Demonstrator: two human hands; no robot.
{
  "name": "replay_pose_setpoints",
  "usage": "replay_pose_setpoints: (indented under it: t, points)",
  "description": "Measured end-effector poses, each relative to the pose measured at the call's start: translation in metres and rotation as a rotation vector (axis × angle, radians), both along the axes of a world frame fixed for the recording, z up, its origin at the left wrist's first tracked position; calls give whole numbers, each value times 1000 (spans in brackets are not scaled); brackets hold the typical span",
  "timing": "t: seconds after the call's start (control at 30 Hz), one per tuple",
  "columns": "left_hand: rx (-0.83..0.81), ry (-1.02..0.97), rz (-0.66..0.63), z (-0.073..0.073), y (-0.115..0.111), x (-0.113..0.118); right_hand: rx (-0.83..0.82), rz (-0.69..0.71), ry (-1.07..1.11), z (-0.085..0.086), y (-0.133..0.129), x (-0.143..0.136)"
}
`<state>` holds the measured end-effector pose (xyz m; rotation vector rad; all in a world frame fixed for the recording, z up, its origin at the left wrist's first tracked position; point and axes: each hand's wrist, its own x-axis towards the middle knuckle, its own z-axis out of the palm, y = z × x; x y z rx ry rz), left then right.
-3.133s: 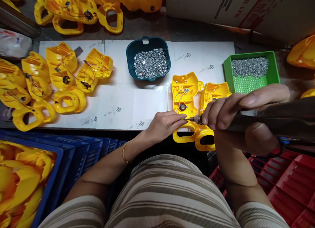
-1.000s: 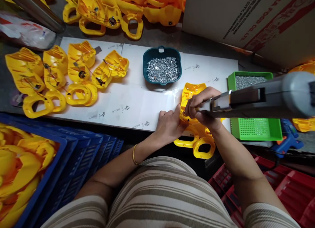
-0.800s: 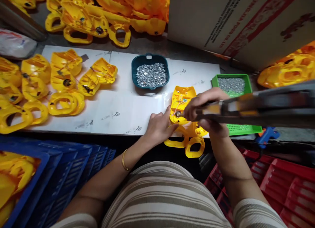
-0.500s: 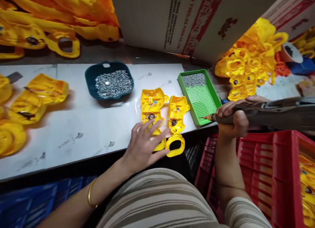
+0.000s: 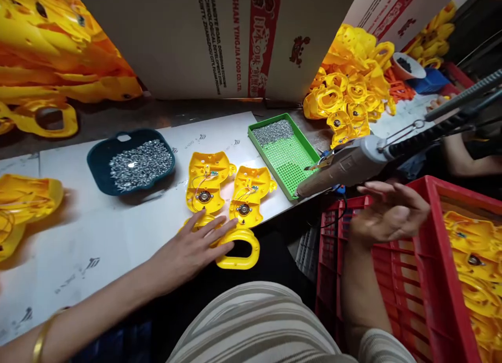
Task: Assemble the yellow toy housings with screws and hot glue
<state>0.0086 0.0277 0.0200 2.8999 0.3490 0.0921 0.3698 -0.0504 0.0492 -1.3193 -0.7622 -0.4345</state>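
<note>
Taking the green tray (image 5: pixel 281 151) as the landmark, the red crate (image 5: pixel 431 242) stands to its right and nearer the person, while the white-covered surface (image 5: pixel 129 227) stretches away to its left. The grey power driver (image 5: pixel 349 161) slants past the tray's near right corner, its long axis running up and right. The left yellow shell (image 5: pixel 195 179) and the right yellow shell (image 5: pixel 240 181) lie side by side just left of the tray, inner sides up, their long axes running roughly toward the person, with the right shell's ring handle (image 5: pixel 254 248) jutting over the surface edge.

The left hand (image 5: pixel 182 256) is nearer both shells; its grip is unclenched, fingers spread over the left shell's near end. The right hand (image 5: pixel 386 216) is nearer the driver, just below it; its grip is released, fingers loosely curled, with nothing seen inside.
</note>
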Motion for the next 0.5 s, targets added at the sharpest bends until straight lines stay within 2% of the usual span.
replay_pose_setpoints:
  t: [0.03, 0.07, 0.13, 0.2, 0.3, 0.4, 0.5]
  points:
    - [-5, 16, -36, 3, 7, -7, -42, -108, 43, -7, -7, 15]
    - [-6, 37, -68, 6, 15, -14, -167, -179, 101, -17, -12, 31]
    - [8, 67, -109, 12, 29, -26, -616, -90, 228, -40, -16, 60]
    - [38, 70, -129, 18, 42, -36, -777, -7, 309, -61, -13, 79]
    - [83, 48, -156, 25, 56, -48, -830, 16, 386, -82, -6, 87]
    - [99, 24, -153, 30, 59, -56, -801, 64, 479, -88, -2, 86]
    - [101, -42, -17, 33, 46, -50, -696, 96, 559, -87, -3, 84]
